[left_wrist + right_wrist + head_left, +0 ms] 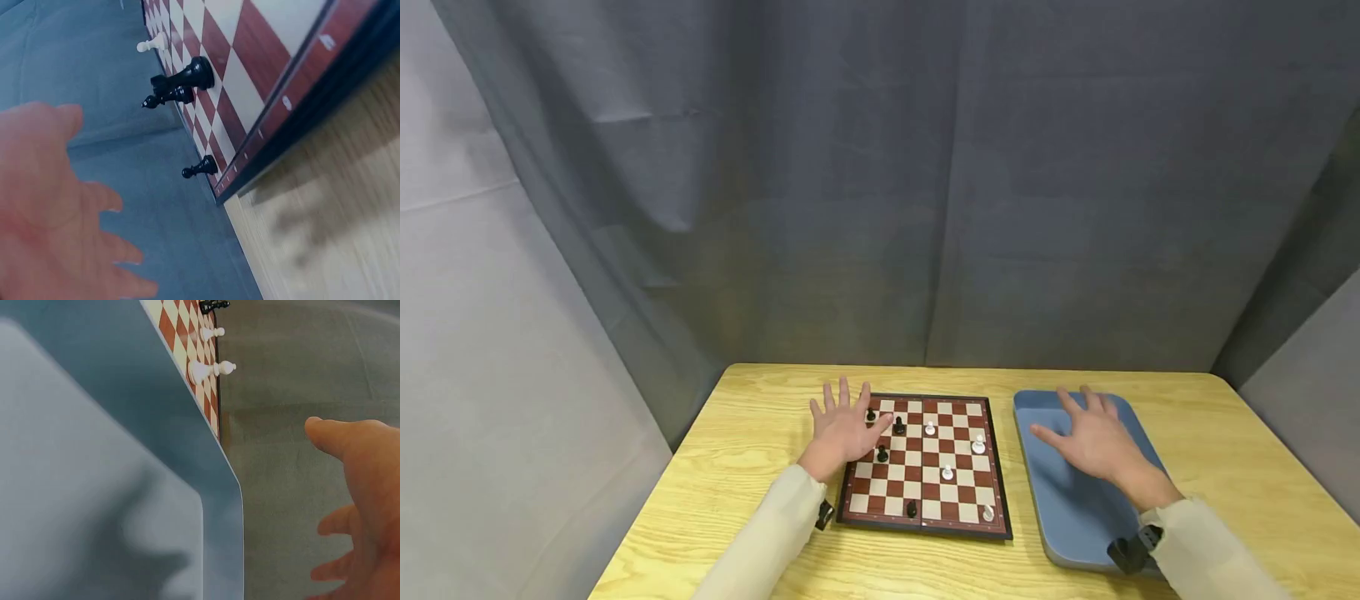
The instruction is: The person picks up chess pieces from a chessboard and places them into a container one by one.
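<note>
head | left grip splayed, partly over chessboard | right grip splayed over tray

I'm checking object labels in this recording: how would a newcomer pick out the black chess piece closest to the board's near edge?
In the head view, the chessboard lies on the wooden table, left of the blue tray. At its near edge, just left of the centre seam, is the black chess piece. The other black pieces in view all sit farther back.
</note>
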Tool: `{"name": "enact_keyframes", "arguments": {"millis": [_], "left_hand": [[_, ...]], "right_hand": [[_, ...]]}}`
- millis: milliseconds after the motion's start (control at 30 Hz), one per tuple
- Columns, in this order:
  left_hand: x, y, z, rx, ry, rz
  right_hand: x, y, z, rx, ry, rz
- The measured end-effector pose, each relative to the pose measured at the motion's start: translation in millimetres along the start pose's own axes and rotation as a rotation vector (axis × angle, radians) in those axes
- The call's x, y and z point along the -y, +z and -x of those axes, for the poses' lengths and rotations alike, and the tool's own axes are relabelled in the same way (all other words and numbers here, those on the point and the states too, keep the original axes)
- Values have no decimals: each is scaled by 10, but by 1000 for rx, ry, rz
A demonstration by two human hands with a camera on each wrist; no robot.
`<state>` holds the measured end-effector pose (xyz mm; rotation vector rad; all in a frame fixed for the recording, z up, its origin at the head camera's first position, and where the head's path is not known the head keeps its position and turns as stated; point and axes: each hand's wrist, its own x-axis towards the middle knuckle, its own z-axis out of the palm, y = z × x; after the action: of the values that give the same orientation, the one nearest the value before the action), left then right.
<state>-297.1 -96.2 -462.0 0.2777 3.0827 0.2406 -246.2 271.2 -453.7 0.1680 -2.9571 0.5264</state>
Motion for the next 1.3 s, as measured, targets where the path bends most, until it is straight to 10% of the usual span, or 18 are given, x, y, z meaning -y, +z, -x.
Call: {"name": "enact_keyframes", "arguments": {"millis": [600,1300], "left_hand": [[208,230,262,168,208,80],[227,350,420,281,253,60]], "right_hand": [[243,71,140,126,-147,-257],[503,399,318,340,-367,-463]]}}
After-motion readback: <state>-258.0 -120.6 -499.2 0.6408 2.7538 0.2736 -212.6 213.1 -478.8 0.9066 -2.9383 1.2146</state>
